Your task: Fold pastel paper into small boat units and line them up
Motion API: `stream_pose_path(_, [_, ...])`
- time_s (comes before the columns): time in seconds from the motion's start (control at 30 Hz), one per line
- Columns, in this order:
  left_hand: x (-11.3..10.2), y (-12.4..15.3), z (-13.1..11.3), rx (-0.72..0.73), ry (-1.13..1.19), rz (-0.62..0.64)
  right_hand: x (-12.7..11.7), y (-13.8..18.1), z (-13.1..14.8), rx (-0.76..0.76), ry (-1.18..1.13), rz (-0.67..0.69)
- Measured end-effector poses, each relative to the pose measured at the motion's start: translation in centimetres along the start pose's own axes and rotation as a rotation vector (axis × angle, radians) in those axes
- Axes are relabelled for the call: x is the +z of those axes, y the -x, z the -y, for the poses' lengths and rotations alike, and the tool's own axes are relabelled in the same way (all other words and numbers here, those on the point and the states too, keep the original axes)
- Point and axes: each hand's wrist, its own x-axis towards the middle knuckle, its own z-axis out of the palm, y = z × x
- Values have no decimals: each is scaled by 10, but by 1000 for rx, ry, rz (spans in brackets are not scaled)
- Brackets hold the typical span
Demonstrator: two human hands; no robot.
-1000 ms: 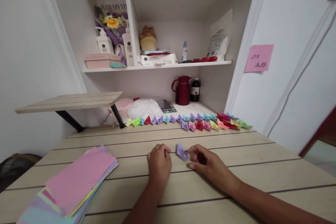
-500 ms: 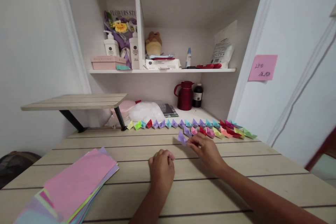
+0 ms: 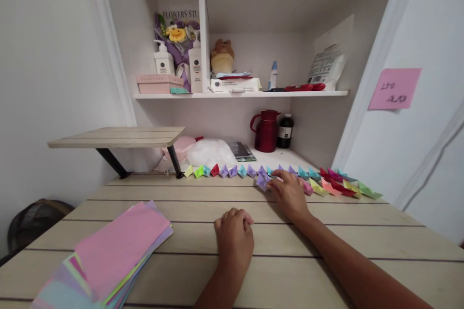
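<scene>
My right hand (image 3: 288, 195) is at the left end of the front row of folded paper boats, its thumb and finger closed on a purple paper boat (image 3: 262, 182). The hand hides the boats just right of it. Farther along that row, a yellow boat (image 3: 319, 188) and a green boat (image 3: 369, 190) show. Behind runs a longer back row, with a red boat (image 3: 215, 170) and a bright green boat (image 3: 199, 172) toward its left end. My left hand (image 3: 235, 234) rests on the table, fingers curled in, with nothing visible in it.
A stack of coloured paper sheets (image 3: 123, 246), pink on top, lies at the left of the slatted table (image 3: 195, 275). A small raised shelf (image 3: 119, 137) stands behind it. Beyond the boats are a white plastic bag (image 3: 210, 153), a red jug (image 3: 266, 130) and a dark bottle (image 3: 285, 131).
My right hand has moved the purple boat away from me, up to the end of the front row. My left hand stays curled on the table. The view has shifted slightly.
</scene>
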Motion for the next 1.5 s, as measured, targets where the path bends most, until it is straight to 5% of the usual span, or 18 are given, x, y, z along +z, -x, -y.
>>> stream_pose_path(1.5, [1,4,-2,13,-38,27,16,0,-10,-35,18,15])
